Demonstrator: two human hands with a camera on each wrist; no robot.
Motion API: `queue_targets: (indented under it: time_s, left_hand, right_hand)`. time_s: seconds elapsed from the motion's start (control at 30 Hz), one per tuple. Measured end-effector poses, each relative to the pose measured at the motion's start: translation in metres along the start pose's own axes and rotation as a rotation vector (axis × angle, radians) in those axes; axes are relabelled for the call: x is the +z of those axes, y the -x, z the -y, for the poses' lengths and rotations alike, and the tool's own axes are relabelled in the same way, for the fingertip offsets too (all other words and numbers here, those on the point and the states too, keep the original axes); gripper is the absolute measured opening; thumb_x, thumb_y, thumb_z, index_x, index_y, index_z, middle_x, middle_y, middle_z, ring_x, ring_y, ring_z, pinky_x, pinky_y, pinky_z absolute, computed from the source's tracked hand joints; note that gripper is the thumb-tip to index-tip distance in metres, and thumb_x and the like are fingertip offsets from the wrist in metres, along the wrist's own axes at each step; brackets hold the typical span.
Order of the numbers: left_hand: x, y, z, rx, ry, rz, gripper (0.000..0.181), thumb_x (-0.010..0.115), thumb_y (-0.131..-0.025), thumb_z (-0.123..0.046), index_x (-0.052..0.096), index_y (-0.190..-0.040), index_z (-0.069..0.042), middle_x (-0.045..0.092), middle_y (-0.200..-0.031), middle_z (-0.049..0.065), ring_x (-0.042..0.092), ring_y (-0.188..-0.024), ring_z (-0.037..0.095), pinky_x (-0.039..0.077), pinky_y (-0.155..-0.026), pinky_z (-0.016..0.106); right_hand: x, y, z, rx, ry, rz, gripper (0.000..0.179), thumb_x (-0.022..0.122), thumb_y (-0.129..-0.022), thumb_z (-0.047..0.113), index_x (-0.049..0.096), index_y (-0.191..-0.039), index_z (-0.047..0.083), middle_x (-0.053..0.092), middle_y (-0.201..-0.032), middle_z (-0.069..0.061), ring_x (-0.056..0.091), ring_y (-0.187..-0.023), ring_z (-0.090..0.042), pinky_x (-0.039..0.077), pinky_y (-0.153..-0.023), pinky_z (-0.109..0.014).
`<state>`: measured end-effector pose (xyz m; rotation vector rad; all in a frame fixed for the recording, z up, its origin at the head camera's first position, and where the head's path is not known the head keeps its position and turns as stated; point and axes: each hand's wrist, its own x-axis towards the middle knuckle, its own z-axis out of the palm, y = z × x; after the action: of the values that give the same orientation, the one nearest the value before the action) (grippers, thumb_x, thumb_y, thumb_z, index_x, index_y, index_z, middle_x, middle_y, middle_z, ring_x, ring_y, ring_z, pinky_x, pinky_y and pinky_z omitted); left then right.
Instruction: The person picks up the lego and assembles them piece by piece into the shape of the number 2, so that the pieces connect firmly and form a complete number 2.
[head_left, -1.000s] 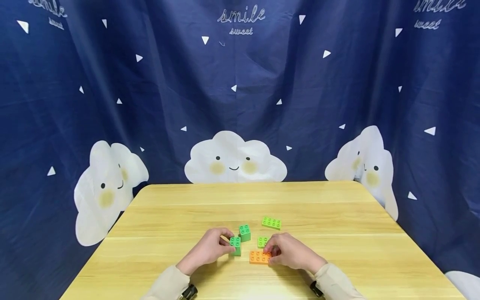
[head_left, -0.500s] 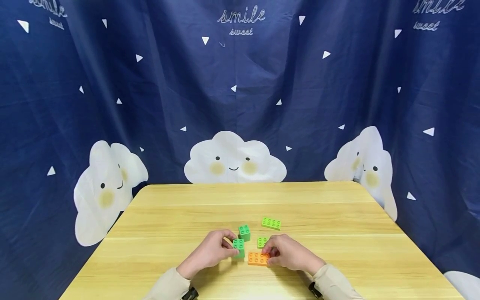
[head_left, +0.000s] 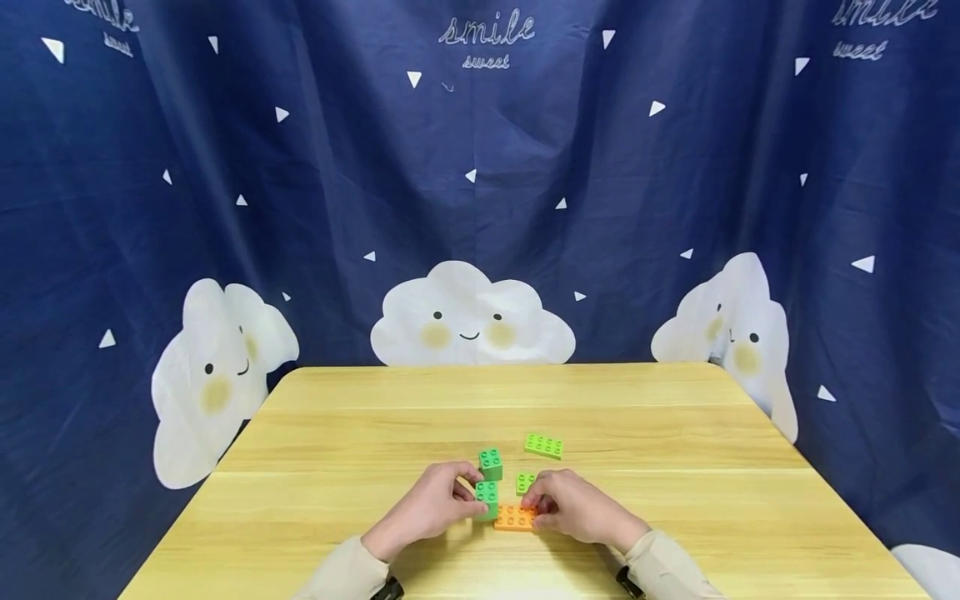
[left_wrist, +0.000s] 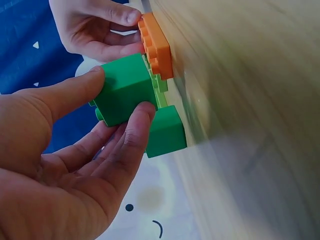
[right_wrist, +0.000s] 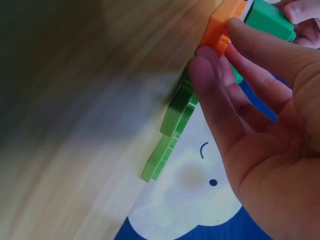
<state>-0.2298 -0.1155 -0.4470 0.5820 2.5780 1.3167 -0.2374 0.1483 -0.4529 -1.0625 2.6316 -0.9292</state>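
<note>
My left hand (head_left: 431, 510) pinches a green toy building block (head_left: 487, 501) between thumb and fingers. In the left wrist view this block appears lifted off the table. My right hand (head_left: 583, 507) grips the right end of a flat orange building brick (head_left: 513, 518), which lies studs up on the table; its right end is partly covered by my fingers. The green block is close against the orange brick's left end; whether they touch I cannot tell. Just behind the held block stands a second green block (head_left: 491, 466).
Behind the orange brick lies a light green brick (head_left: 524, 482), partly hidden by my right hand. Farther back is a longer light green brick (head_left: 543, 446). The wooden table (head_left: 337, 433) ends at a dark blue curtain (head_left: 330, 217) with cloud prints.
My left hand has moved right with the green block, closing the gap to the orange brick. My right hand has shifted the orange brick slightly left and nearer.
</note>
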Motion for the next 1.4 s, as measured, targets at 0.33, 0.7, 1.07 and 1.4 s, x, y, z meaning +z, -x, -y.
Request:
queue_targets:
  time_s: [0.33, 0.7, 1.07, 1.4]
  left_hand:
    - [0.005, -0.003, -0.006, 0.014, 0.029, 0.026, 0.033, 0.084, -0.086, -0.018, 0.070, -0.114, -0.007, 0.071, -0.099, 0.002, 0.066, -0.081, 0.010, 0.056, -0.065, 0.025]
    - [0.014, -0.002, -0.005, 0.018, 0.060, 0.047, 0.031, 0.085, -0.085, -0.017, 0.071, -0.111, -0.008, 0.071, -0.095, 0.000, 0.066, -0.079, 0.008, 0.057, -0.067, 0.025]
    - [0.016, -0.003, -0.007, 0.015, 0.055, 0.048, 0.032, 0.085, -0.085, -0.017, 0.070, -0.112, -0.007, 0.070, -0.092, -0.001, 0.067, -0.079, 0.008, 0.057, -0.066, 0.025]
    - [0.018, -0.002, -0.007, 0.035, 0.061, 0.067, 0.033, 0.084, -0.086, -0.017, 0.071, -0.115, -0.007, 0.071, -0.095, 0.000, 0.067, -0.078, 0.008, 0.056, -0.065, 0.024]
  right_hand:
    - [0.003, -0.002, 0.001, -0.025, 0.022, -0.012, 0.018, 0.081, -0.085, 0.003, 0.075, -0.101, 0.008, 0.068, -0.094, 0.003, 0.058, -0.079, 0.001, 0.055, -0.070, -0.020]
    - [0.005, -0.001, 0.003, -0.045, 0.054, -0.013, 0.018, 0.081, -0.085, 0.003, 0.075, -0.101, 0.008, 0.068, -0.096, 0.004, 0.061, -0.081, -0.001, 0.053, -0.072, -0.018]
    - [0.004, -0.002, 0.002, -0.050, 0.074, -0.016, 0.018, 0.082, -0.084, 0.004, 0.075, -0.100, 0.009, 0.069, -0.097, 0.005, 0.060, -0.081, 0.000, 0.053, -0.073, -0.019]
    - [0.002, -0.001, 0.003, -0.049, 0.075, -0.010, 0.019, 0.081, -0.086, 0.005, 0.074, -0.103, 0.009, 0.069, -0.098, 0.004, 0.061, -0.082, -0.001, 0.054, -0.073, -0.019]
